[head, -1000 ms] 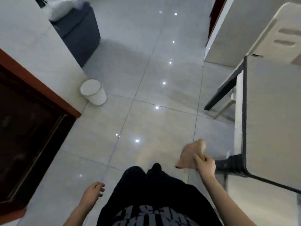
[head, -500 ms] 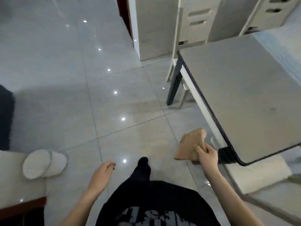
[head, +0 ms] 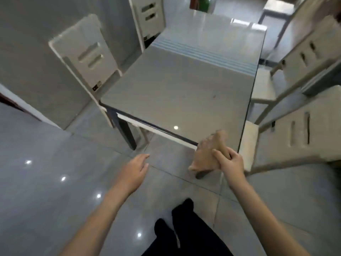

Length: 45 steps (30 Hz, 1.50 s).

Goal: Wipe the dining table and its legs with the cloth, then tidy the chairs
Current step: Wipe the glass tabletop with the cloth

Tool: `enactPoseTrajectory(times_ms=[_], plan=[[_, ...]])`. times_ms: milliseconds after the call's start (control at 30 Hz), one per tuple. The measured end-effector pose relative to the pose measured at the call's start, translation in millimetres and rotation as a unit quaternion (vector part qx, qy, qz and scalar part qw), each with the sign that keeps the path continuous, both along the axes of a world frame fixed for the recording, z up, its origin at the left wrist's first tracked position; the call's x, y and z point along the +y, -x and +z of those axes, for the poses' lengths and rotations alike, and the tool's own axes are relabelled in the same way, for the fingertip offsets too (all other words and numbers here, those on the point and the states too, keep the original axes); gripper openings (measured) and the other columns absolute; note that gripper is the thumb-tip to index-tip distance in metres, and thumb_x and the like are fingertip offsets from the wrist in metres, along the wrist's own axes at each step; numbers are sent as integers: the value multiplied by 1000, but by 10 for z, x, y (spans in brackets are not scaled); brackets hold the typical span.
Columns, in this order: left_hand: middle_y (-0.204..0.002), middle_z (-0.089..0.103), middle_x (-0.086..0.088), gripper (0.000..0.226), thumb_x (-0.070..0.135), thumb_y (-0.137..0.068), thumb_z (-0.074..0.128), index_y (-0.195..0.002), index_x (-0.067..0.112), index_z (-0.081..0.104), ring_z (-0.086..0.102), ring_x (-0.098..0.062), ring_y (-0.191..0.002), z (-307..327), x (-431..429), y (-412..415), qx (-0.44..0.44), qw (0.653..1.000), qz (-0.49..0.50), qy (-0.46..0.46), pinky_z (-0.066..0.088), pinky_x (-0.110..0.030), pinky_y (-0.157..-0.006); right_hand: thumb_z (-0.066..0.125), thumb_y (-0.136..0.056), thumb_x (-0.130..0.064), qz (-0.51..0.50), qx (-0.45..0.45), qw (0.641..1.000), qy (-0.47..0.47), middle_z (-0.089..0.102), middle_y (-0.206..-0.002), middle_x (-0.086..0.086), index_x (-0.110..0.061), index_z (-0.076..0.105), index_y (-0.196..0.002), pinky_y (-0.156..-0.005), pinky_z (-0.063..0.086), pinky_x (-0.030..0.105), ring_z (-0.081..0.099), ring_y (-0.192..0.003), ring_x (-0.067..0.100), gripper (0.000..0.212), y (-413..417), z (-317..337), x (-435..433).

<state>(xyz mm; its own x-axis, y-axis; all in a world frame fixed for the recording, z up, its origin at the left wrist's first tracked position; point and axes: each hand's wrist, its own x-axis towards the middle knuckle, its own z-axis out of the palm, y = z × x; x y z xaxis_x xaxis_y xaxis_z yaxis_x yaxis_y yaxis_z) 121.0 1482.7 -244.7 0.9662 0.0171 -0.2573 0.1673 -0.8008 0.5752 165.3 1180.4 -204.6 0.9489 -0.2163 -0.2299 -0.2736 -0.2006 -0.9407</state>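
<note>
Cloth up at the table's near corner, wipe not yet begun.

The dining table (head: 184, 85) fills the centre of the frame, its grey top bare and glossy, so I judge the top is the first job. Chairs crowd it: one chair (head: 86, 52) at upper left tucked against the long edge, two chairs at right, the nearer chair (head: 304, 132) angled outwards, a tidy-up for later. A dark table leg (head: 127, 135) shows below the near edge, left of centre. At lower centre the left hand (head: 134, 172) hangs free with relaxed fingers, holding nothing, likely for balance. The right hand (head: 230, 163), lower right of centre, clamps the tan cloth (head: 206, 154) in curled fingers, bunched at the near right corner; whether it touches the top, I cannot tell.
</note>
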Motion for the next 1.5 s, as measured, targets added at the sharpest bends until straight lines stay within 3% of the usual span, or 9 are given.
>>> enactPoseTrajectory(times_ms=[100,267,433,500,567,667,767,1000,1500], plan=[[-144,45,-3,59,39,-86,31,-140,17,43,41,-21,-133,-83,-172,-654,-23,997,-71,-11,30,-31,-111,68,-86,-12,-35,-19,999,2,55,-64,0,3,65,-79,-52,38,18,47,-57,1,17,-346,27,-129],[-148,41,-3,61,32,-84,34,-143,17,38,36,-17,-137,-214,-588,-1649,-54,986,-150,-47,23,-25,-113,69,-84,-19,-83,-20,996,-32,57,-70,6,5,64,-82,-62,40,27,51,-68,12,25,-1102,-153,-270],[-153,33,4,74,50,-78,17,-147,26,30,26,-18,-143,-557,-916,-2433,-64,969,-214,-106,19,-32,-116,67,-87,-16,-124,27,991,-35,60,-69,-1,-4,65,-83,-55,44,17,56,-71,13,13,-1604,-608,-458],[-154,29,5,76,51,-76,12,-147,28,29,23,-18,-144,-761,-1016,-2686,-46,960,-239,-141,17,-36,-117,67,-87,-20,-95,114,986,75,67,-82,1,-5,67,-96,-63,48,17,63,-84,20,18,-1668,-910,-569],[-153,33,4,73,49,-78,14,-144,28,34,28,-21,-143,-941,-1099,-2877,-21,949,-262,-177,20,-40,-116,70,-82,-31,-47,187,942,274,63,-114,13,-4,56,-123,-88,48,31,57,-108,30,51,-1681,-1197,-696],[-137,55,-2,57,41,-80,34,-132,25,53,52,-29,-126,-1168,-1193,-3102,-10,931,-304,-203,43,-48,-102,66,-83,-38,16,91,900,425,39,-145,15,-13,36,-144,-112,33,44,34,-135,34,73,-1729,-1401,-706],[-142,50,-2,57,38,-81,40,-136,27,47,48,-28,-130,-1338,-1216,-3352,-22,917,-339,-210,35,-41,-107,47,-90,-45,155,17,868,472,32,-155,3,-28,34,-148,-117,20,43,25,-144,27,61,-1894,-1599,-576],[-150,38,3,54,36,-88,42,-142,29,39,29,-23,-142,-1491,-1113,-3594,-80,914,-373,-139,25,-43,-114,44,-88,-53,197,-10,842,503,24,-158,-4,-37,28,-149,-117,19,46,20,-147,22,65,-2689,-1945,-658],[-148,40,7,59,31,-81,53,-140,32,43,32,-21,-141,-1560,-1115,-3662,-118,926,-348,-89,29,-43,-112,27,-90,-64,91,59,842,528,13,-161,1,-51,17,-146,-118,7,46,6,-148,27,58,-6341,-2009,-1426]])
